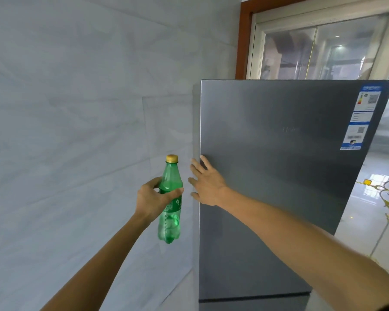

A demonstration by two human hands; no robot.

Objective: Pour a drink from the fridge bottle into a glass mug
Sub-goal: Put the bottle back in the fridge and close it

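The green bottle [169, 221] hangs just left of the fridge door [279, 176], close to its left edge but clear of it. Its long axis is upright, with the yellow cap [172, 158] on top. The left hand [154, 199] grips it around the middle, thumb and fingers curled round the label. The right hand [208, 185] lies flat on the door at that same edge, fingers [197, 167] straight and spread, holding nothing, so it looks the freer one to take the cap. No glass mug is in view.

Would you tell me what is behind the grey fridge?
A wood-framed glazed window rises behind the fridge; everything below the fridge's top edge is covered, so its lower part cannot be seen.
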